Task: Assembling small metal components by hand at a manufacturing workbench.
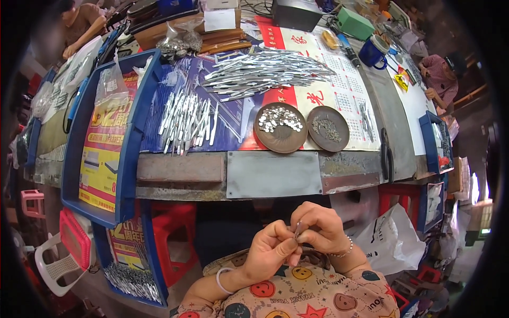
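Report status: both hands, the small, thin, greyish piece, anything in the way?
Left hand and right hand: fingers pinched close together. Piece held between them. Fingers partly hide it; nothing else visibly blocks the hands.

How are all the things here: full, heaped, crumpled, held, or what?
Left hand: thumb and finger pinched
Right hand: pinched too
Small piece: held between both hands
Left brown bowl: partly filled, shiny discs
Right brown bowl: partly filled, thin little pieces
Big pile of metal strips: heaped, loose
Lower blue tray: partly filled, metal pieces
White bag: crumpled
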Motion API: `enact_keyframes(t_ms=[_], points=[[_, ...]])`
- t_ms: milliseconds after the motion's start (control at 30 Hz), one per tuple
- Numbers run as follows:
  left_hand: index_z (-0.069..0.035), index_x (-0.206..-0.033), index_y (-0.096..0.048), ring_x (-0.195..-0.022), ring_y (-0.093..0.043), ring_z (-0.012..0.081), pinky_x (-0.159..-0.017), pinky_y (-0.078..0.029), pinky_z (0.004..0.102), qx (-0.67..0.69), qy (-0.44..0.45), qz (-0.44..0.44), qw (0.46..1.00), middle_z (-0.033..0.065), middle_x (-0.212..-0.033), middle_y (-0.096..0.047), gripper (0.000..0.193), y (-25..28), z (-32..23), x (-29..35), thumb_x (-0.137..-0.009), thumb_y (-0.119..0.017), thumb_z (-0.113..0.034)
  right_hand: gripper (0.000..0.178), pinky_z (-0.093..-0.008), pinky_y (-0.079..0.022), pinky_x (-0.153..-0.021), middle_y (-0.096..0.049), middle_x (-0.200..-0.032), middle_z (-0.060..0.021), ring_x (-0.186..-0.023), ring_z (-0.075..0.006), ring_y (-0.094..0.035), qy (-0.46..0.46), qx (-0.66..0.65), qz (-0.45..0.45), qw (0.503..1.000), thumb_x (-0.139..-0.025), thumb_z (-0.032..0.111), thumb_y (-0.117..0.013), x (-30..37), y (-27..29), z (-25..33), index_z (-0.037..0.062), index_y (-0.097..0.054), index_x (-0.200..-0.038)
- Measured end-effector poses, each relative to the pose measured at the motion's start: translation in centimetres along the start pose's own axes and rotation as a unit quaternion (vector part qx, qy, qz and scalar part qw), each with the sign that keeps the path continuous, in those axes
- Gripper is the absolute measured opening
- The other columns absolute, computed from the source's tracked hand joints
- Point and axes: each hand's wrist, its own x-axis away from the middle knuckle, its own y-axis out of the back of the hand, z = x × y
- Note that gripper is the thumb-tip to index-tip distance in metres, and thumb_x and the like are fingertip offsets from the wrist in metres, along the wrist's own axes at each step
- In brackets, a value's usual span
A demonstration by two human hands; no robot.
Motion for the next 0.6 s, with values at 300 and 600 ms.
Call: enact_keyframes(t_ms=[300, 600], points=[[-0.005, -0.092, -0.046, -0.063, -0.057, 0.0119, -0.055, -0.046, 0.022, -0.016, 0.0, -0.001, 1.0, 0.0071, -0.08, -0.058, 0.009, -0.2, 0.7, 0.8, -0.094, -0.053, -0.009, 0.021, -0.0306, -0.044, -0.076, -0.054, -0.091, -0.01, -0.084, -0.0207, -0.053, -0.084, -0.128, 0.078, 0.985, -0.087, 0.019, -0.063, -0.2, 0.3, 0.3, 0.0005, -0.054, -0.089], [-0.006, -0.091, -0.045, -0.062, -0.054, 0.0102, -0.054, -0.045, 0.0214, -0.052, 0.033, 0.007, 0.998, 0.0059, -0.077, -0.056, 0.008, -0.6, 0.5, 1.2, -0.095, -0.052, -0.009, 0.021, -0.0282, -0.042, -0.072, -0.054, -0.089, -0.0111, -0.08, -0.0178, -0.05, -0.088, -0.177, 0.099, 0.975, -0.087, 0.019, -0.062, -0.2, 0.2, 0.3, -0.0011, -0.056, -0.086]])
